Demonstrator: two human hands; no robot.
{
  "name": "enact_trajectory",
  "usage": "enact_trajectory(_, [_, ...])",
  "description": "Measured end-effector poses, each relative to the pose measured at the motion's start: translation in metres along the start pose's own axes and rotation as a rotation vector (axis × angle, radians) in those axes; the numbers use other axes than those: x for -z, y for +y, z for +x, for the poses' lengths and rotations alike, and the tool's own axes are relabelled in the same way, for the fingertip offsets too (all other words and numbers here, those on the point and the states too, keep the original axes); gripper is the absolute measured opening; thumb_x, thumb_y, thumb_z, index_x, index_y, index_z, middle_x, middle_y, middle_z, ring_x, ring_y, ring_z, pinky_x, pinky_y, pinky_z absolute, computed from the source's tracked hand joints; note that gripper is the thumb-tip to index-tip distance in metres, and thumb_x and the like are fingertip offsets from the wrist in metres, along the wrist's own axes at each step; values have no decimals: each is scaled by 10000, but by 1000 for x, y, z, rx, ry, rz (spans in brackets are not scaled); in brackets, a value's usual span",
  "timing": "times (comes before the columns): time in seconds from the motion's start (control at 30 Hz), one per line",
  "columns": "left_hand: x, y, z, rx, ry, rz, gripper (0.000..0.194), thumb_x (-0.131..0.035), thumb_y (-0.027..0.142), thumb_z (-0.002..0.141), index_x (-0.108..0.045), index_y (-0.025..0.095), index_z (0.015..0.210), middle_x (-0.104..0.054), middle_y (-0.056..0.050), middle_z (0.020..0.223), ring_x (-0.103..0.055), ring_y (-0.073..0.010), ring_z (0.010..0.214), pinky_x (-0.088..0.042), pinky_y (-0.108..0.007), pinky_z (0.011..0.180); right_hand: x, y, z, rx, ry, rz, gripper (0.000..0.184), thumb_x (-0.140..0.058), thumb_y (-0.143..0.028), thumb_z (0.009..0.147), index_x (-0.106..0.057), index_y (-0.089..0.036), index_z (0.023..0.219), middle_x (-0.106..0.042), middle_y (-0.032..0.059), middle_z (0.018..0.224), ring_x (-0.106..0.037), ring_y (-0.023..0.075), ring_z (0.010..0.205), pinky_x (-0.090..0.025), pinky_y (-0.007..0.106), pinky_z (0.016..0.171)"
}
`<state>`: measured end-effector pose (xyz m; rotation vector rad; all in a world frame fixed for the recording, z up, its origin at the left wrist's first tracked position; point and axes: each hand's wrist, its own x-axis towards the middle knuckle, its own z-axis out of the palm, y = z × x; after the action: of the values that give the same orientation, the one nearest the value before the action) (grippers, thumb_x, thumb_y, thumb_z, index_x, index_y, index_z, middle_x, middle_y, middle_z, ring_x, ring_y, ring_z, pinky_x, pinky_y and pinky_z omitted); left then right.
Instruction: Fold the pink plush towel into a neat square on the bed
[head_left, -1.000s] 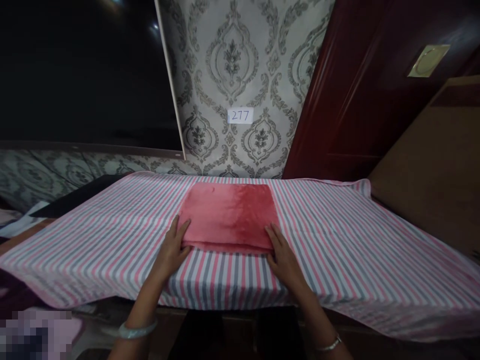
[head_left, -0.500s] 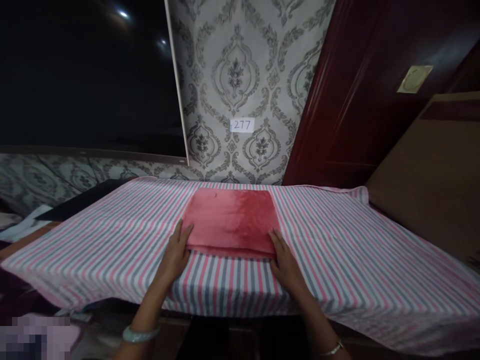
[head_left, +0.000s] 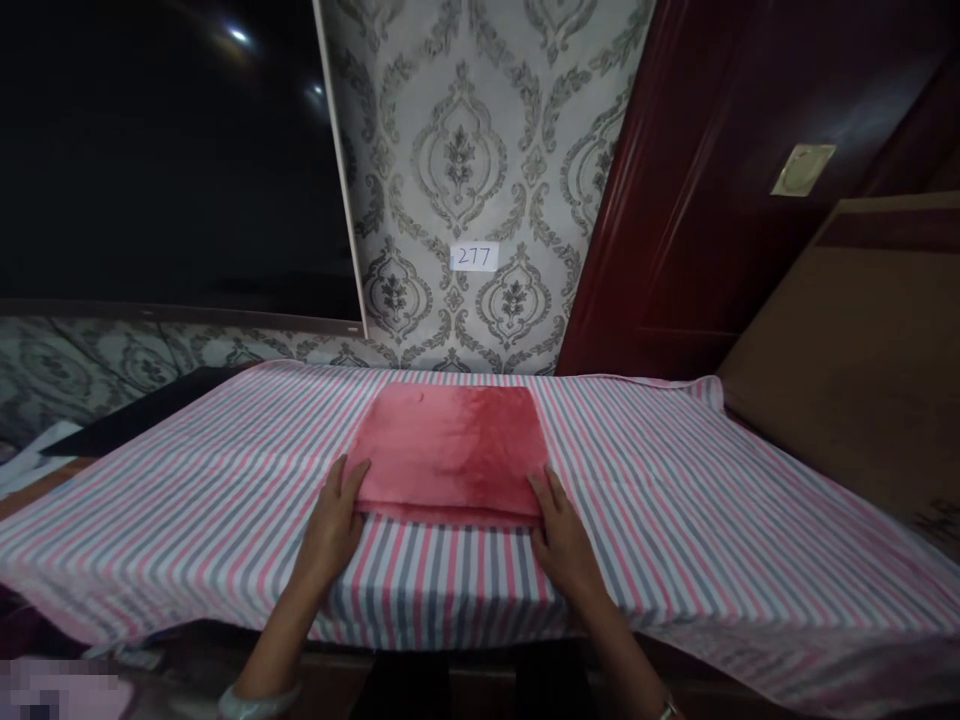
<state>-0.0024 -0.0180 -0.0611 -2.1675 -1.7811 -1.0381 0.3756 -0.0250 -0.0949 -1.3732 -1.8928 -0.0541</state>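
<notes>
A folded red plush cloth [head_left: 450,450], lighter pink on its left and deeper red on its right, lies flat in the middle of a striped cover. Its layered fold edge faces me. At its near left corner rests my left hand [head_left: 330,520], fingers stretched and apart, the fingertips touching the side and top. My right hand [head_left: 566,540] lies at the near right corner, its extended fingers on the cloth's top and edge. Neither hand is closed around the cloth. The undersides of both hands are hidden.
The pink, grey and white striped cover [head_left: 660,520] drapes over the table's front edge. A large dark screen [head_left: 165,160] stands at the back left. On the patterned wall is a paper label [head_left: 474,256] reading 277. A cardboard box [head_left: 862,380] stands on the right.
The whole scene sits slightly lower and further left in view, as the camera has turned a little. Both hands keep nearly the same places at the cloth's near corners.
</notes>
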Motion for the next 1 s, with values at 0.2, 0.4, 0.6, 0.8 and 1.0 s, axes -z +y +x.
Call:
enact_trajectory(0.2, [0,-5,1,-6,1,3,710,-476,35,800,-453,214,1487,-285,-194,1641,-376,-366,1482,-443,-572,1141,-1,-2,0,-15,27,34,889,-423,1,820,-199,-313,1621,-219,117,1672,-352,286,1491,-448,479,1148])
enact_trajectory(0.4, [1,-5,2,-4,6,-15,677,-486,64,799,-497,198,1463,-354,-201,1606,-406,-377,1462,-453,-581,1128,-3,-1,1,-26,19,33,862,-424,0,821,-253,-306,1609,-252,125,1660,-367,291,1483,-459,478,1136])
enact_trajectory(0.6, [0,-8,3,6,2,-26,718,-519,62,781,-487,253,1472,-395,-152,1591,-430,-359,1450,-458,-560,1135,-4,-2,1,-31,22,47,835,-417,-1,822,-285,-277,1600,-272,131,1654,-363,279,1486,-463,469,1137])
enact_trajectory(0.8, [-1,-8,5,-14,-8,-14,658,-494,116,835,-473,236,1481,-363,-168,1601,-408,-370,1461,-441,-576,1147,2,-3,4,-47,-18,58,823,-442,4,796,-340,-246,1572,-302,138,1641,-358,279,1488,-418,490,1173])
enact_trajectory(1.0, [-3,-6,7,-20,-38,6,623,-468,118,822,-510,157,1442,-392,-213,1560,-412,-386,1451,-433,-570,1149,13,-3,16,-63,-107,7,708,-439,6,785,-484,-166,1470,-420,180,1567,-464,291,1414,-436,496,1155])
